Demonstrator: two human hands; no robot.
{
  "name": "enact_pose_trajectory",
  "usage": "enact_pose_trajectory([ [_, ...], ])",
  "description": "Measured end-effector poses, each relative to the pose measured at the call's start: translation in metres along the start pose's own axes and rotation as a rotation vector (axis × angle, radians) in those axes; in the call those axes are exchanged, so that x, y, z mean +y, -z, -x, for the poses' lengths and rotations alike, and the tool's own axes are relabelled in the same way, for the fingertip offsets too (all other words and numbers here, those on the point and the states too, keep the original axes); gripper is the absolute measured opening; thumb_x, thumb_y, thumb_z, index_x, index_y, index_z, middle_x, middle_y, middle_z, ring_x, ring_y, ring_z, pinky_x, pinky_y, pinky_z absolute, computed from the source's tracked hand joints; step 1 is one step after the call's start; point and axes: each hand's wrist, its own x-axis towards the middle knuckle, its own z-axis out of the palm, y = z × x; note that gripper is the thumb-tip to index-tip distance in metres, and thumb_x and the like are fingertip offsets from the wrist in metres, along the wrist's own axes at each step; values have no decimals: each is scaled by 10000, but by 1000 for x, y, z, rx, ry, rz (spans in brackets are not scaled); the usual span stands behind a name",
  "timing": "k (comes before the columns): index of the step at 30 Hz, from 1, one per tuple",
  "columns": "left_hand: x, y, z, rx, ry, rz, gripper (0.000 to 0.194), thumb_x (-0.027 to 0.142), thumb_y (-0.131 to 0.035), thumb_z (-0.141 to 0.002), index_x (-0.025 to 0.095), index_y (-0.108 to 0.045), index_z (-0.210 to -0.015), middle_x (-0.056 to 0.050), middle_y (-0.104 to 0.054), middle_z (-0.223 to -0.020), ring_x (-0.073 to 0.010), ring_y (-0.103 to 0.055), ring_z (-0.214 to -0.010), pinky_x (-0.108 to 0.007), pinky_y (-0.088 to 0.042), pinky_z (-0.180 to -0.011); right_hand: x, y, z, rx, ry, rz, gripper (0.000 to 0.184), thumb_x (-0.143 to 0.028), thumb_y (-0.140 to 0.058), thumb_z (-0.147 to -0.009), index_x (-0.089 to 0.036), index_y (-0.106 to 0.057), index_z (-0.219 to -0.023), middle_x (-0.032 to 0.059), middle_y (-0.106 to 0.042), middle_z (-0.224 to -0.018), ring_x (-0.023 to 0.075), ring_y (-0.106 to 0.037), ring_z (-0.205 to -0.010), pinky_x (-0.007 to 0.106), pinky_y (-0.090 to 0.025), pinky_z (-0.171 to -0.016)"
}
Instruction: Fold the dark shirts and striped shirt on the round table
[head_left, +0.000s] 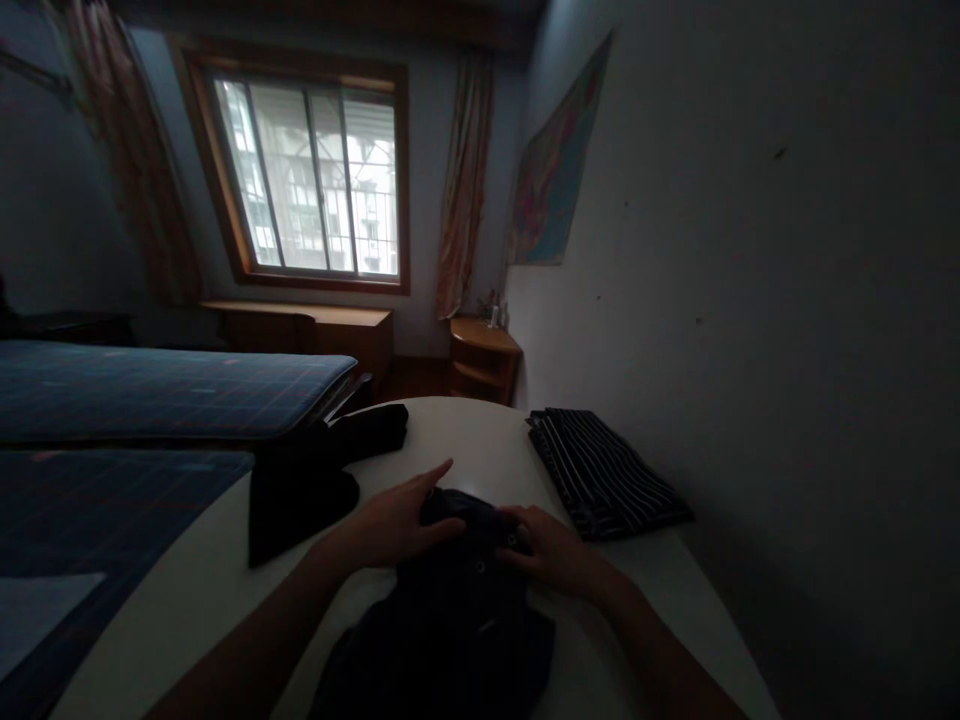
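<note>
A dark navy shirt [457,620] with small pale buttons lies on the white table, its collar at the far end. My left hand [397,520] is at the left side of the collar, thumb laid over the cloth and one finger stretched out beyond it. On the right side, my right hand [551,550] closes its thumb and fingers round the collar edge near a button. Some of the fingertips are hidden by the cloth. A folded black-and-white striped garment [607,470] lies beyond my right hand.
Black clothing [300,500] lies at the left edge of the white table [465,430]. Blue checked mattresses [165,390] are to the left. A wall [787,400] runs along the right. A wooden corner shelf [484,335] and a window [322,180] are at the back.
</note>
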Motion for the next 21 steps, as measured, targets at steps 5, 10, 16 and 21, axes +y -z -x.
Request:
enact_pose_trajectory([
  [5,-2,-24,-7,-130,-200,-131,598,298,-599,-820,276,-517,-1412,-77,-658,-1301,-277,-627,-1153,-387,-424,-1004,5,-9,-5,93,-2,99,651,-399,-727,-771,-154,-555,-1349,167,-567,-1367,305,-500,-1268,431,-362,-1088],
  [10,-1,-9,2,-361,-110,-89,268,324,-598,-795,247,-742,-1007,-7,-748,-863,-193,-674,-718,-245,-450,-627,9,-15,-7,84,-42,-2,668,-391,-757,-743,-176,-561,-1344,134,-644,-1239,281,-569,-1169,404,-403,-1032],
  [16,-9,-5,-2,-278,142,108,577,614,-339,-935,168,-701,-984,-40,-683,-681,-179,-595,-514,-254,-381,-480,-3,-24,-13,112,-38,-161,294,-222,-616,-814,-182,-697,-1093,50,-719,-923,198,-662,-863,315,-485,-810],
  [21,-31,-21,-10,-1,229,-197,468,424,-552,-847,174,-626,-1235,-164,-735,-1029,-317,-701,-922,-370,-497,-773,-9,-30,-16,191,-96,-17,156,-248,-607,-834,-179,-711,-928,67,-697,-898,200,-644,-820,309,-477,-752],
])
